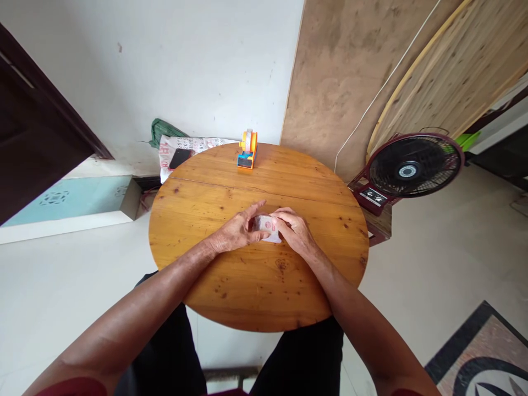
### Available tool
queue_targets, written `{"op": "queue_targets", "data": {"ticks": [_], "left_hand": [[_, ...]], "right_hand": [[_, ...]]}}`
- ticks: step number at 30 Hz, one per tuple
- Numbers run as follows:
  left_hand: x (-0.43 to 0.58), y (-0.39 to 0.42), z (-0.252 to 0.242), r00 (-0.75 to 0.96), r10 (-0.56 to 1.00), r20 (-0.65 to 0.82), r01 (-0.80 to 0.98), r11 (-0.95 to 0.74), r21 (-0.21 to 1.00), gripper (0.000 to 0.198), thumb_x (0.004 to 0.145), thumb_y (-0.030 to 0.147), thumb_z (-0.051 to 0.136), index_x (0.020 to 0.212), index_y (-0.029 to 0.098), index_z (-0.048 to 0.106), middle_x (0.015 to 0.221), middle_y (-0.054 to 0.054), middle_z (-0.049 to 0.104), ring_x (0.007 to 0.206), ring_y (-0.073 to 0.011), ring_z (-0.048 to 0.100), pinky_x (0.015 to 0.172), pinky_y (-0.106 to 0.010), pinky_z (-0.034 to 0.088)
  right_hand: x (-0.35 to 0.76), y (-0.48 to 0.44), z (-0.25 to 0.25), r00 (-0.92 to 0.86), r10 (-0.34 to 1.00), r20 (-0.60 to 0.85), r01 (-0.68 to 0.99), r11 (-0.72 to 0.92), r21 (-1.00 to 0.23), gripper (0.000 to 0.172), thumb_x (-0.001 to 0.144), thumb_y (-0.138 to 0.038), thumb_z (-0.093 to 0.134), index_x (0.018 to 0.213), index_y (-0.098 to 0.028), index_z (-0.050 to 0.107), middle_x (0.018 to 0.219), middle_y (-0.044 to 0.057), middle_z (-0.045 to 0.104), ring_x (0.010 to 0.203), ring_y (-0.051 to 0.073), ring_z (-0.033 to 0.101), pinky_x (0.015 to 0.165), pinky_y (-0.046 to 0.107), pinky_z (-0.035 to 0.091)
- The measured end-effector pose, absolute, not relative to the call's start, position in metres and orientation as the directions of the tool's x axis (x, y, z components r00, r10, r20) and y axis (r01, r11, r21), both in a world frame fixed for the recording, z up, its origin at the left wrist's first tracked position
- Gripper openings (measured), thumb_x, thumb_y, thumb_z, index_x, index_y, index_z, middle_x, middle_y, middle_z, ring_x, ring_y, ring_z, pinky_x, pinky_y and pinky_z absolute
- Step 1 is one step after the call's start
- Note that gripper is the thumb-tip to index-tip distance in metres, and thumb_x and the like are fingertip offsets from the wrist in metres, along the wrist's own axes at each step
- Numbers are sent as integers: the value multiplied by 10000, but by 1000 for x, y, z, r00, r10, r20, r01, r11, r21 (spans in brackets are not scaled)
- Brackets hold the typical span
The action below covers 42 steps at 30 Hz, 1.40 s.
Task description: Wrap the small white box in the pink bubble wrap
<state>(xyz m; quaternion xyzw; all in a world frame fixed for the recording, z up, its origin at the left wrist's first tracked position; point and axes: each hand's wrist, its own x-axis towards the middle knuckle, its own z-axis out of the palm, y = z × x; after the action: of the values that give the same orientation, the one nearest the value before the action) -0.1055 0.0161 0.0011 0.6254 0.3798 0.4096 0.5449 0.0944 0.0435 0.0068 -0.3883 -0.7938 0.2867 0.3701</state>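
Note:
Between my two hands is a small pale packet (267,224) with red print on it, held just over the middle of the round wooden table (247,280). My left hand (239,228) has its thumb on the packet's lower left side, with the index finger stretched out beyond the far edge. The packet's right side is pinched by the thumb and fingers of my right hand (293,228). Its underside and the left fingers beneath it are hidden.
An orange and blue tape dispenser (247,154) stands at the table's far edge. A black phone-like object (180,159) lies on a printed white sack (198,144) behind the table. To the right stands a fan (408,170). A white cord (379,93) hangs along the boards.

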Motion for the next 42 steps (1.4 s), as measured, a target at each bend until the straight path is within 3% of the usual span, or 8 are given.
{"op": "queue_targets", "data": {"ticks": [7,17,22,27,30,34,38,42], "left_hand": [[-105,17,1,392,918,68,30,-87,996,925,736,311,759,1499,143,265,1225,-133,619,1058,-210,611,924,-342,493],[-108,22,-2,388,920,64,54,-92,994,877,756,376,749,1473,124,310,1293,-163,575,1144,-253,567,977,-395,462],[-109,25,-6,397,912,100,8,-112,994,857,778,390,737,1477,145,307,1329,-167,568,1162,-261,573,1013,-413,444],[-109,24,-5,410,901,140,-5,-151,988,851,758,358,756,1467,161,329,1347,-164,551,1190,-277,562,1017,-424,448],[-108,21,0,401,911,98,10,-112,994,889,746,341,764,1480,157,300,1301,-161,581,1146,-270,588,985,-417,471],[-106,20,4,396,917,49,18,-61,998,934,722,330,781,1491,163,277,1312,-154,573,1150,-260,587,1003,-412,460],[-106,20,4,381,924,44,60,-72,996,936,723,347,779,1491,151,281,1264,-144,596,1119,-254,598,991,-412,466],[-108,21,3,387,919,73,55,-102,993,915,724,345,777,1485,167,300,1263,-133,600,1119,-249,598,980,-400,473]], "right_hand": [[94,41,7,-449,781,433,438,615,-656,305,954,-353,462,1061,-235,722,1072,72,658,1011,206,614,935,351,458],[98,28,19,-619,676,401,623,733,-275,455,979,-434,398,1320,-185,569,1358,141,554,1162,289,534,972,450,365],[91,22,17,-697,586,413,593,795,-126,562,948,-533,413,1337,-145,534,1456,184,457,1292,329,427,979,493,364],[92,18,19,-660,461,593,421,881,-216,437,955,-482,408,1210,-203,628,1434,132,494,1304,289,449,1005,480,389],[99,20,24,-455,542,707,394,834,-386,385,963,-393,400,1248,-232,603,1409,103,509,1257,262,505,1033,468,397],[108,30,25,-221,661,717,416,729,-544,342,969,-346,394,1202,-245,623,1330,84,564,1231,253,527,1044,457,399],[111,35,22,-285,667,688,471,723,-505,303,960,-330,414,1041,-232,689,1230,74,637,1143,244,578,993,437,415],[106,32,19,-400,613,681,518,765,-384,291,938,-305,440,952,-223,720,1196,73,666,1053,238,608,924,436,409]]}}
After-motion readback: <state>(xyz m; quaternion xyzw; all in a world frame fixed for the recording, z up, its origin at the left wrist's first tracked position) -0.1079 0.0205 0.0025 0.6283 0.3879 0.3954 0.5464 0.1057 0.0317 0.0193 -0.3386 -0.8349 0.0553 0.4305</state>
